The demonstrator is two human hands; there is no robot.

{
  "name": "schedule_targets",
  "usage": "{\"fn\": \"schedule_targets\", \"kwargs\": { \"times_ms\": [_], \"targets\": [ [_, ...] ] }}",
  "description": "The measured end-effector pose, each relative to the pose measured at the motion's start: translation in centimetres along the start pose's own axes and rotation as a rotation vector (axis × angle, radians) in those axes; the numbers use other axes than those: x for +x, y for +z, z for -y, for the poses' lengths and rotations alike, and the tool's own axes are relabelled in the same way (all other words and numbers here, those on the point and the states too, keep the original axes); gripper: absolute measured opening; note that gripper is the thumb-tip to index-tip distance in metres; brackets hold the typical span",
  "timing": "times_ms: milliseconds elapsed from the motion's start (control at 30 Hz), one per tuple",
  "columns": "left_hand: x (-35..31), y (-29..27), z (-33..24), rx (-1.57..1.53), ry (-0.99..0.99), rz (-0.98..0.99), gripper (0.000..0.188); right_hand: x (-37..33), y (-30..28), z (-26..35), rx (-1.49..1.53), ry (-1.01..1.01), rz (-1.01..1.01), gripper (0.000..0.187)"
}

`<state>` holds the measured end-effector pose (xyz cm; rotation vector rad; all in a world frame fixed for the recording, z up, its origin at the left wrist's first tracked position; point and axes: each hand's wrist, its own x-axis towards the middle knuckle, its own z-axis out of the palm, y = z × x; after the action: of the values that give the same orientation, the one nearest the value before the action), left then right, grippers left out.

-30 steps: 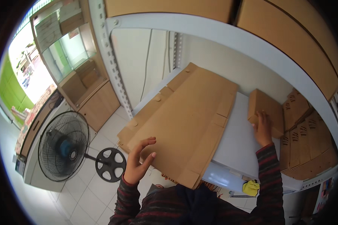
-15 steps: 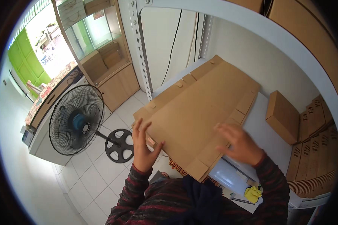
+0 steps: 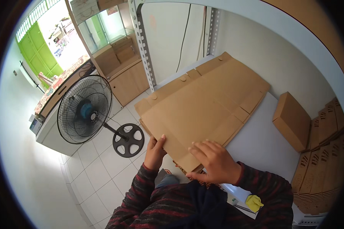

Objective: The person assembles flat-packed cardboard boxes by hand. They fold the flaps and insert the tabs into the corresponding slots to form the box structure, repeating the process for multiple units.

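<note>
A flat tan cardboard box blank (image 3: 195, 114) lies slanted on top of a pile of similar sheets, its slots and tabs showing along the edges. At its near left edge, my left hand (image 3: 155, 153) grips the cardboard, thumb uppermost and the other fingers partly hidden by the edge. My right hand (image 3: 216, 162) rests open over the near right corner, fingers stretched across the board. Its thumb reaches down past the near edge.
A grey shelf surface (image 3: 263, 133) carries the pile, framed by a perforated metal post (image 3: 143, 45). On the right stand a closed brown box (image 3: 291, 121) and stacked folded cartons (image 3: 317, 168). A yellow cloth (image 3: 253, 203) hangs low. A black standing fan (image 3: 88, 110) is at left.
My left hand has come down onto the board's near left edge and closed there. My right hand has swept left and nearer, onto the near corner. The view has shifted slightly.
</note>
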<state>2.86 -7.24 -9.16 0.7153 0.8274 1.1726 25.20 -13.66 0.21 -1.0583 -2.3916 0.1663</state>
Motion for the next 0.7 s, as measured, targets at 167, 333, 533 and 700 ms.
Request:
{"fn": "schedule_targets", "kwargs": {
  "times_ms": [167,333,533,700],
  "targets": [
    [-0.4,2.0,0.5,-0.03,0.196,0.033,0.035,-0.5,-0.2,0.7,-0.008,-0.054,0.092,0.052],
    [-3.3,4.1,2.4,-0.092,0.313,-0.142,0.033,-1.9,0.6,2.7,-0.211,-0.124,0.127,0.044],
    [-2.6,4.3,3.2,0.058,0.324,-0.147,0.033,-1.5,0.4,2.1,-0.248,-0.035,0.11,0.04],
    [-2.1,2.2,2.5,-0.226,0.192,0.02,0.041,-1.1,-0.7,2.0,-0.006,0.135,0.141,0.037]
  ]
}}
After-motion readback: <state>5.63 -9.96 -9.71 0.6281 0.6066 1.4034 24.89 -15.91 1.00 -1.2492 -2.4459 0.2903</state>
